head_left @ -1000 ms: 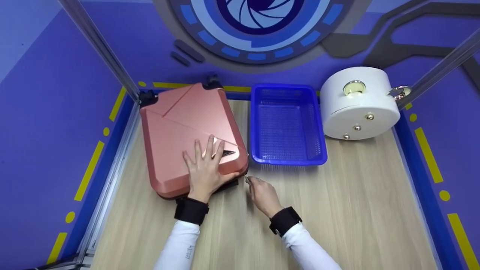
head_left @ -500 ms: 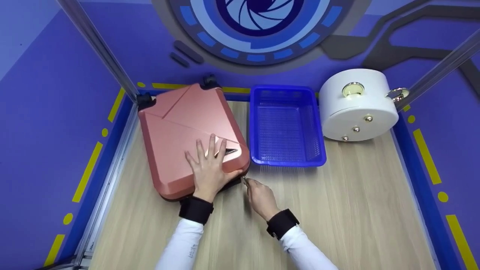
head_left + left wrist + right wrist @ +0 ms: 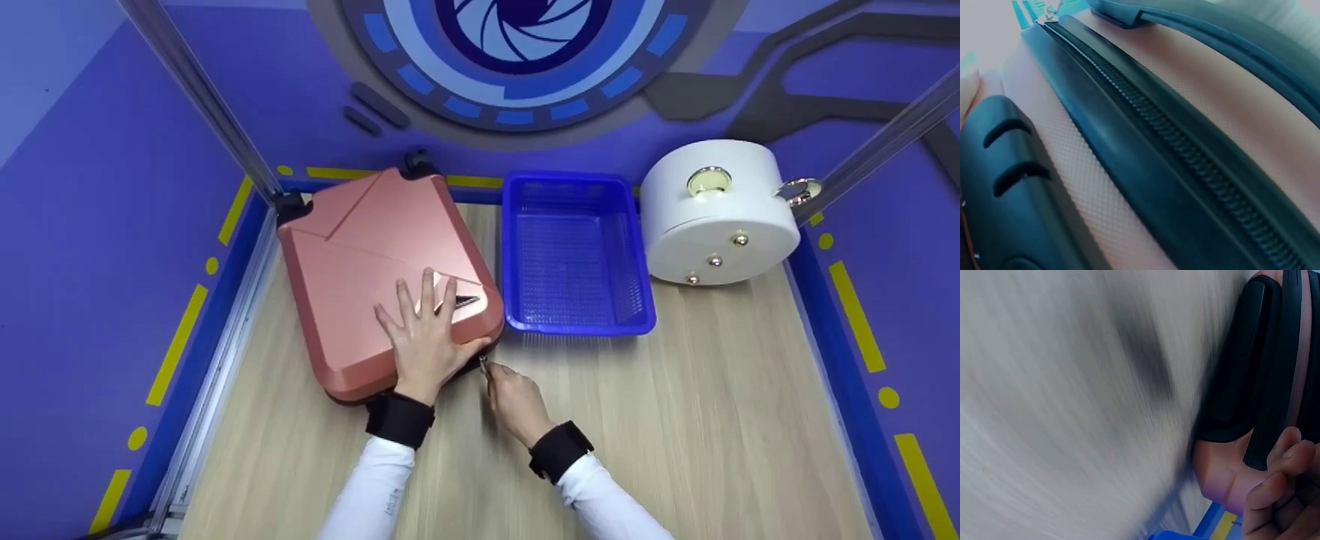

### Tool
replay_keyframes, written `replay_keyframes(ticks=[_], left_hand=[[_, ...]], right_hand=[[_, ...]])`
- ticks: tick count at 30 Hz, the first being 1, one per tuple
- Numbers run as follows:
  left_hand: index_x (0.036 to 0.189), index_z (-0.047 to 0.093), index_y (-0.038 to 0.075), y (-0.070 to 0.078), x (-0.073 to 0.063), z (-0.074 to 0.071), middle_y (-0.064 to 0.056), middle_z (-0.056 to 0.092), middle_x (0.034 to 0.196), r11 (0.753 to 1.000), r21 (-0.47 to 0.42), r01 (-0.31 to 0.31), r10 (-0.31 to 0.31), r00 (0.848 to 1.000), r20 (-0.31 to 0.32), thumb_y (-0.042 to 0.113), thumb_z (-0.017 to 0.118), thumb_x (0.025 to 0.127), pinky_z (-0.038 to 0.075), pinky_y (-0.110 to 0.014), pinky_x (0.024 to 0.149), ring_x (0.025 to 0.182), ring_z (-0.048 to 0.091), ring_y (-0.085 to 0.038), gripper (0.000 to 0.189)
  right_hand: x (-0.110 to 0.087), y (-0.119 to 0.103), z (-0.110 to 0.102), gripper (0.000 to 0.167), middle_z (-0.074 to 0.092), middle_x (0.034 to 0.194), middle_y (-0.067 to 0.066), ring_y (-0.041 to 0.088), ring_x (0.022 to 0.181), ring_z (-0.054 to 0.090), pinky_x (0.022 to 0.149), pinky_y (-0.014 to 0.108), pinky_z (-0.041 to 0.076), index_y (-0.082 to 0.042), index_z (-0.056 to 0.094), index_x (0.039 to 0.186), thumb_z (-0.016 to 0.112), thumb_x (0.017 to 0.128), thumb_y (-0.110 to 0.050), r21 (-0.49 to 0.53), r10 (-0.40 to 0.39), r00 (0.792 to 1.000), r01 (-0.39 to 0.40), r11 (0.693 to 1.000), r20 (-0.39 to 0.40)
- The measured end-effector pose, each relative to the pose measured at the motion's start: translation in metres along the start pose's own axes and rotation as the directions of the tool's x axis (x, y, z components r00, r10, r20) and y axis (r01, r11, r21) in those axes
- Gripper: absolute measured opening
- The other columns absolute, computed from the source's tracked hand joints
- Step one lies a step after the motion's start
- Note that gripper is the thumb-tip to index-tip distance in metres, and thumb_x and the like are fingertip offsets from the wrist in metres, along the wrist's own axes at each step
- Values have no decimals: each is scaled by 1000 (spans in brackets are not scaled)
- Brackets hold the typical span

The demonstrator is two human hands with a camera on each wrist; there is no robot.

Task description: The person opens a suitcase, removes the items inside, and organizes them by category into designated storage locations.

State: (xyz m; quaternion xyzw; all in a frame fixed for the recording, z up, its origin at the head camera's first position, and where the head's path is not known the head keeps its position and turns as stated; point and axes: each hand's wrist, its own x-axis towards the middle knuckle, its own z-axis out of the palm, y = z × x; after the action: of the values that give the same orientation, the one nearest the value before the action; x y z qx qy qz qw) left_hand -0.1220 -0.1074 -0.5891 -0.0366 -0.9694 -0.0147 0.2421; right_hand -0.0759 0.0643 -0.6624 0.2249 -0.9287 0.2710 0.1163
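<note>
L hand (image 3: pixel 427 349) spread flat on pink suitcase (image 3: pixel 367 285) nr corner; R hand (image 3: pixel 519 403) pinches zip pull (image 3: pixel 482 364). Blue basket (image 3: pixel 577 328) alongside.

white sleeves (image 3: pixel 619 495) | small dark lettering (image 3: pixel 394 501) on left sleeve (image 3: pixel 370 487) | wide black wristbands (image 3: pixel 560 451) | bare hands (image 3: pixel 424 341)

smooth, satiny suitcase (image 3: pixel 360 285); shiny metal zip pull (image 3: pixel 1048 18); plastic basket (image 3: pixel 577 328); wood-grained tabletop (image 3: pixel 720 420)

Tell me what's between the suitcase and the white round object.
The blue basket, seen in the head view: suitcase to its left, white round object to its right.
</note>
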Motion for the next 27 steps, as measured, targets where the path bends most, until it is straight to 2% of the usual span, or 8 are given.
replay_keyframes(ticks=[6, 9, 11, 15, 18, 20, 23, 27], left_hand=[[159, 45, 25, 8, 2, 0, -14, 34, 167, 999, -5, 34, -34, 998, 47, 92, 67, 64, 24, -83, 106, 148, 31, -54, 119], [161, 41, 23, 6, 4, -6, -15, 29, 169, 1000, -25, 19, -16, 993, 113, 87, 71, 67, 20, -83, 108, 150, 25, -55, 118], [162, 39, 21, 1, 5, -12, -16, 25, 170, 998, -63, -3, 14, 985, 174, 80, 75, 71, 17, -83, 109, 151, 20, -56, 114], [161, 39, 20, -20, 5, -25, -13, 22, 172, 979, -197, -44, 97, 958, 269, 63, 82, 77, 14, -77, 115, 154, 16, -52, 103], [160, 41, 23, -41, 4, -34, -9, 23, 172, 957, -285, -59, 147, 943, 300, 58, 83, 79, 10, -74, 118, 156, 17, -46, 98], [160, 42, 25, -55, 2, -38, -7, 24, 172, 951, -304, -59, 157, 938, 308, 60, 83, 79, 8, -74, 118, 156, 18, -44, 98], [162, 38, 29, -73, -3, -41, -2, 23, 172, 956, -289, -56, 151, 936, 318, 68, 81, 75, 3, -78, 116, 157, 16, -42, 105], [164, 34, 29, -85, -10, -40, 0, 22, 173, 958, -276, -73, 157, 943, 294, 77, 79, 69, 1, -83, 111, 158, 15, -40, 116]], right_hand=[[1, 0, 1, 13, 75, 92, 12, 29, 77, 74, 62, 43, 58, -2, 70, 110, 64, 99, -6, 0, -28, 999, 28, 1000, 38], [2, 3, 1, 11, 75, 90, 10, 30, 75, 73, 60, 45, 57, -4, 70, 108, 66, 98, -6, -5, -22, 999, 22, 1000, 33], [2, 5, 0, 10, 75, 88, 9, 29, 74, 73, 59, 45, 57, -5, 70, 107, 67, 98, -7, -7, -27, 999, 27, 1000, 34], [4, 7, -2, 10, 75, 90, 8, 27, 76, 74, 60, 43, 58, -6, 70, 106, 63, 100, -9, 8, -25, 998, 25, 1000, 57], [4, 9, -3, 12, 76, 96, 8, 26, 82, 75, 65, 43, 60, -6, 71, 108, 62, 102, -11, 13, -14, 998, 13, 1000, 66], [4, 10, -4, 14, 77, 100, 8, 26, 86, 76, 68, 43, 61, -6, 71, 111, 62, 103, -12, 16, -15, 998, 14, 1000, 65], [4, 11, -3, 14, 77, 100, 8, 25, 86, 76, 67, 43, 61, -6, 71, 111, 62, 102, -11, 19, -25, 998, 23, 1000, 60], [4, 10, -1, 14, 76, 97, 7, 26, 81, 75, 64, 43, 60, -5, 71, 111, 63, 100, -9, 18, -37, 998, 36, 999, 54]])
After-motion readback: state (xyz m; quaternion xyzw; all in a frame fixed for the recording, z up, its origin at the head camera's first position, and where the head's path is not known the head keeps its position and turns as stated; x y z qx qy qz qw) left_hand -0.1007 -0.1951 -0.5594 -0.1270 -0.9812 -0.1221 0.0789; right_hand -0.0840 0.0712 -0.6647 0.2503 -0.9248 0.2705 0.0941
